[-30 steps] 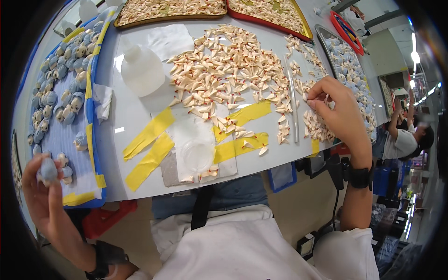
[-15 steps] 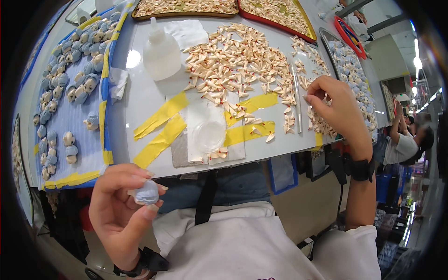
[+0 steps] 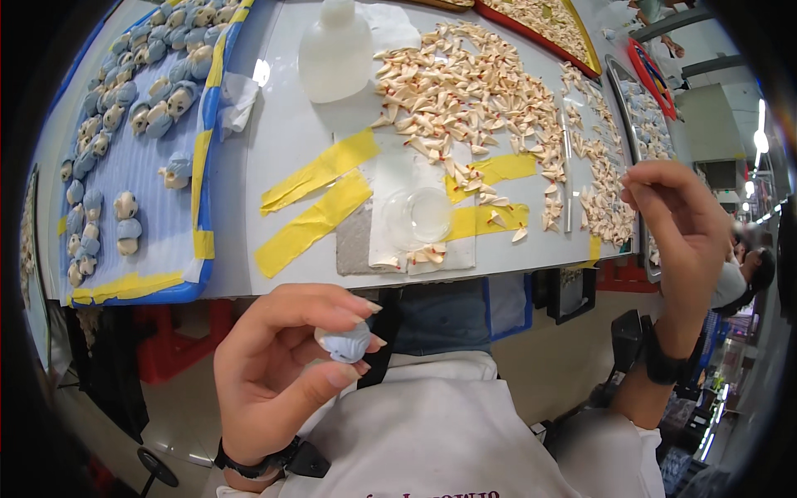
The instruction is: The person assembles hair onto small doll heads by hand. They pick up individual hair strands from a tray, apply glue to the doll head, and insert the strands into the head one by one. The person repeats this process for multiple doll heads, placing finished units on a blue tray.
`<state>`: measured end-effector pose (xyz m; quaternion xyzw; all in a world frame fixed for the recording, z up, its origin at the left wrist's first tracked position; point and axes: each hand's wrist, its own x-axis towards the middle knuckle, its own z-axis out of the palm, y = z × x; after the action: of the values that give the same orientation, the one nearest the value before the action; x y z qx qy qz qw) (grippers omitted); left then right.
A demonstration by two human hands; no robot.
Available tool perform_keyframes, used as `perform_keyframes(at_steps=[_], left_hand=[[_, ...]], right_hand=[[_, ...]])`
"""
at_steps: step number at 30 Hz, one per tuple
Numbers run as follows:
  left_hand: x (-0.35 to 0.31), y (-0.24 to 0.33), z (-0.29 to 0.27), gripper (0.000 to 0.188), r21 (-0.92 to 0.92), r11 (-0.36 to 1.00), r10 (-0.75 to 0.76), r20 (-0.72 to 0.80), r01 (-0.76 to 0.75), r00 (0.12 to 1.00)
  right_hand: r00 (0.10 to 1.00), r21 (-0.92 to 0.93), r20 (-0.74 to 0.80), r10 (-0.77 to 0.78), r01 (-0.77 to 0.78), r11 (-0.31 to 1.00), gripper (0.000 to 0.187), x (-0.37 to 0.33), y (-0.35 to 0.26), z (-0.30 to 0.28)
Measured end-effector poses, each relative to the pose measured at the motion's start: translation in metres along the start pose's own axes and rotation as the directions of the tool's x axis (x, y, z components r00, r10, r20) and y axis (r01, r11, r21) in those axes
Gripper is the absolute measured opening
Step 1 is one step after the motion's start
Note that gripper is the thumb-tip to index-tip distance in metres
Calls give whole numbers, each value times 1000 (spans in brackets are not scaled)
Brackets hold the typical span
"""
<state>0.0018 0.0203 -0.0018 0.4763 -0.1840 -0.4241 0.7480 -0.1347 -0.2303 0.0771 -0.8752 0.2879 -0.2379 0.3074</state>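
A small figurine head [image 3: 347, 342] with pale blue moulded hair is pinched between the thumb and fingertips of my left hand [image 3: 270, 373], held in front of the table's near edge. My right hand [image 3: 685, 212] is raised at the right end of the table, thumb and fingers pinched together beside the loose cone-shaped pieces [image 3: 604, 199]. Whatever lies between those fingertips is hidden. More cream cones with red tips [image 3: 465, 95] spread across the table's middle. A round clear dish [image 3: 426, 214] rests on a taped-down pad near the front edge.
Blue-haired heads line a blue-rimmed tray [image 3: 166, 224] on the left. A translucent squeeze bottle [image 3: 334, 58] stands behind the yellow tape strips [image 3: 320, 216]. One thin metal rod [image 3: 568, 178] divides the cones. Another tray [image 3: 621, 100] of heads is at right; people are beyond.
The view has shifted, so the table sits higher and further right. My right hand has drawn rightward from the rod, fingers still pinched. My left hand keeps the figurine head, slightly further right.
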Motion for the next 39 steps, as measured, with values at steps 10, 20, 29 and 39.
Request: perform_keyframes(at_steps=[10,20,29,39], left_hand=[[8,-7,6,37,-70,996,60,-13,-61,998],[13,-9,8,36,42,988,155,-124,-151,980],[13,-4,8,34,8,996,86,-142,-85,986],[14,-10,11,42,-107,992,51,-163,-69,985]], right_hand=[[979,139,173,-111,88,986,13,7,-33,40],[884,207,402,-237,165,964,14,23,-39,71],[883,78,267,-387,381,921,13,18,-52,99],[856,-74,375,-355,410,909,12,23,-57,88]])
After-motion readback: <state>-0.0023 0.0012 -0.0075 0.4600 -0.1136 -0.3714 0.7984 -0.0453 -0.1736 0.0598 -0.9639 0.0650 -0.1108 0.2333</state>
